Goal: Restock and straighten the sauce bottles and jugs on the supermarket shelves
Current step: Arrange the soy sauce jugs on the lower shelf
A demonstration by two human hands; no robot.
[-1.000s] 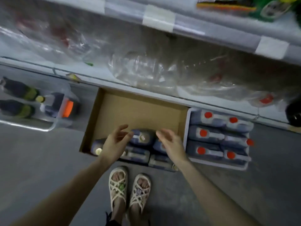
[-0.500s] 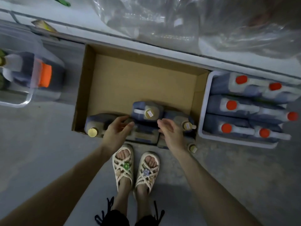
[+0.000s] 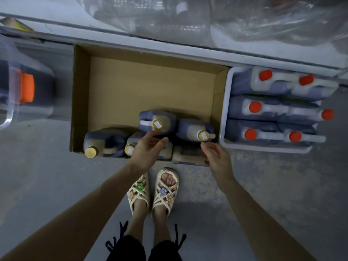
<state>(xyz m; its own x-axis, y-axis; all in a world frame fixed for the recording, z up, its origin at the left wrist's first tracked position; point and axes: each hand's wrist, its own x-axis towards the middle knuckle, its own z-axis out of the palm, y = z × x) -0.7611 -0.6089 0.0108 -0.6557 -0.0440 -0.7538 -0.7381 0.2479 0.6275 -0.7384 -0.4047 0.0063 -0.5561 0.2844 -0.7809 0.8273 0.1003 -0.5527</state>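
Reaching down over the near end of the cardboard box (image 3: 81,95), both hands hover with nothing in them. The left hand (image 3: 147,150) is loose, fingers spread and relaxed, fingertips just short of the gold cap on the middle jug (image 3: 160,120) standing right ahead of it. Whether the palm touches the low jug (image 3: 131,143) underneath it, I cannot tell. The right hand (image 3: 218,157) is slack too, fingers gently extended, tips just beside the capped neck of the right jug (image 3: 194,129). Between the two hands, a tipped jug (image 3: 188,155) lies on its side at the box's near edge. Left of the left hand, a corner jug (image 3: 105,141) with a gold cap sits in the box corner.

Just beyond the right hand, a white tray (image 3: 224,117) is packed with red-capped jugs (image 3: 263,108), right beside the box wall. Well off past the left hand, a clear bin (image 3: 9,117) holds an orange-capped jug (image 3: 26,89). Ahead of both hands, past the bare box floor, runs the shelf edge (image 3: 169,45) with crumpled clear plastic (image 3: 188,19) on it. Below the wrists, a pair of woven sandals (image 3: 139,193) stands on grey floor.
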